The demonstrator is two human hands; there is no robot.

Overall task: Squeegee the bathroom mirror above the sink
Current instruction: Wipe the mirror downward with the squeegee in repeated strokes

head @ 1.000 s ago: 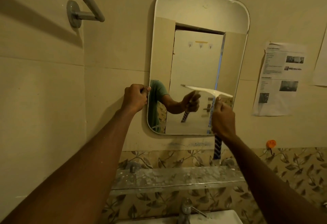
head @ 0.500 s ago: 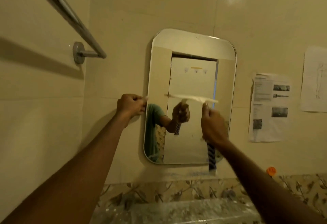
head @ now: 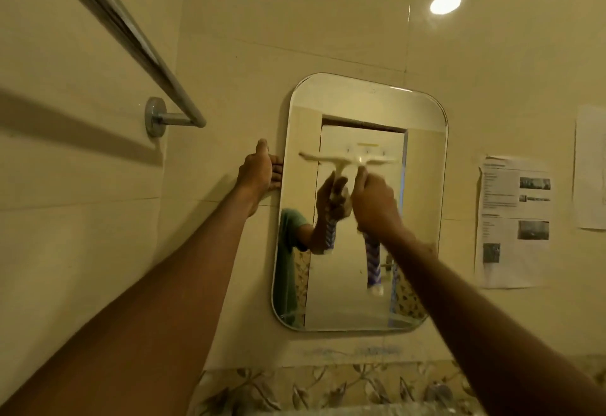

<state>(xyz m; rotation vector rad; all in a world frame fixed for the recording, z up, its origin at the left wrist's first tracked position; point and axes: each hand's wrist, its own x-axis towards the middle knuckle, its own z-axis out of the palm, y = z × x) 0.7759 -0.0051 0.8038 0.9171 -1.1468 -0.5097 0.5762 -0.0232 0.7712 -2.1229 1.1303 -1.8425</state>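
Note:
A rounded rectangular mirror [head: 423, 159] hangs on the beige tiled wall. My right hand [head: 375, 200] grips the blue-and-white striped handle of a squeegee [head: 373, 264]. Its pale blade lies level against the glass, about a third of the way down from the top. My left hand [head: 257, 171] grasps the mirror's left edge, thumb up and fingers curled round the rim. The reflection shows the hand, the squeegee and a green sleeve.
A metal towel rail [head: 157, 61] juts out from the wall at upper left. Printed paper sheets [head: 513, 225] are stuck to the wall right of the mirror. A leaf-patterned tile band [head: 328, 386] runs below, and a lamp's reflection [head: 445, 4] shines high on the wall.
My right hand has carried the squeegee up the mirror and a little left. The view has tilted upward, hiding the shelf and tap. My left hand stays on the mirror's left edge.

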